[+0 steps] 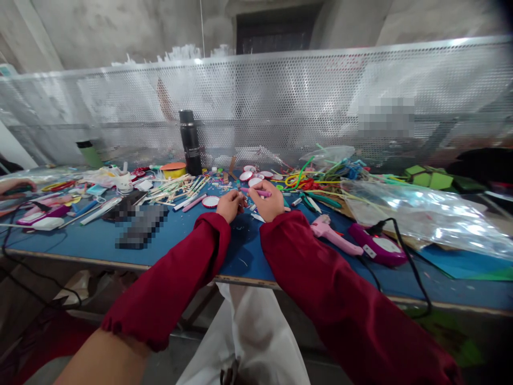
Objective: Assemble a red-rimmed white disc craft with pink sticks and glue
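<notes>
A perforated metal screen (pixel 280 107) backs the blue surface (pixel 192 251), which is crowded with sticks, tubes and scraps around a black flask (pixel 190 141). You hold a pink stick (pixel 256 192) just above the surface, in front of your chest. Your right hand (pixel 270 202) has its grip closed around one end. Your left hand (pixel 230 205) has its fingers curled shut on the other end, as far as so small a view shows. Nothing looks joined to the stick yet. The pink glue gun (pixel 334 238) lies untouched beside your right sleeve, and the red-rimmed white discs (pixel 210 201) lie loose nearby. I judge the work on this stick to be at an early stage. Another person's hand (pixel 14 186) rests at the far left.
</notes>
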`<state>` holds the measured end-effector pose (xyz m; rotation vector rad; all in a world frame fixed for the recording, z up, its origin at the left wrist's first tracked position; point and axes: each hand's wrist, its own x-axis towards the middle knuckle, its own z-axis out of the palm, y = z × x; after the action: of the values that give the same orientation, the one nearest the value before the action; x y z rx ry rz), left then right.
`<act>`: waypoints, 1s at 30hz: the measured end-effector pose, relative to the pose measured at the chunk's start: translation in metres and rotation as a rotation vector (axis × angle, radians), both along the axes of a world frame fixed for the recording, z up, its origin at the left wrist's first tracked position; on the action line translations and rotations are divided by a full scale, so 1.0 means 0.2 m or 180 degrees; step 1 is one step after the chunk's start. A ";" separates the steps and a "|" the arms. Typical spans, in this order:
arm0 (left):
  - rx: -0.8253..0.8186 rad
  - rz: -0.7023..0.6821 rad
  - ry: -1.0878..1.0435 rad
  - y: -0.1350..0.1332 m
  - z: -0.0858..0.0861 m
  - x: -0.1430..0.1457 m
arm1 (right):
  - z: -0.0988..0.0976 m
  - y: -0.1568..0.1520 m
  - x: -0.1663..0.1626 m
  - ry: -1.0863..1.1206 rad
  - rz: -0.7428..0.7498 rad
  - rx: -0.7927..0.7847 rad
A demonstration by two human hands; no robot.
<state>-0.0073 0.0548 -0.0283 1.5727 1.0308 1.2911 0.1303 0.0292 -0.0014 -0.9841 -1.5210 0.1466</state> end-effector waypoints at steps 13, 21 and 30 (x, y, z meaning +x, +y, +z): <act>0.0022 0.0010 0.0010 -0.01 0.01 0.00 | -0.01 0.01 0.00 0.0161 -0.0003 0.0035; -0.0003 0.0045 0.0080 -0.01 0.01 0.00 | -0.01 0.00 0.00 0.0080 -0.0048 -0.0010; -0.0039 0.0029 0.0037 -0.01 0.01 0.00 | 0.00 0.00 0.00 0.0047 -0.0058 -0.0001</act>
<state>-0.0078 0.0529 -0.0268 1.5697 1.0523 1.2811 0.1302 0.0288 -0.0017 -0.9950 -1.4982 0.1408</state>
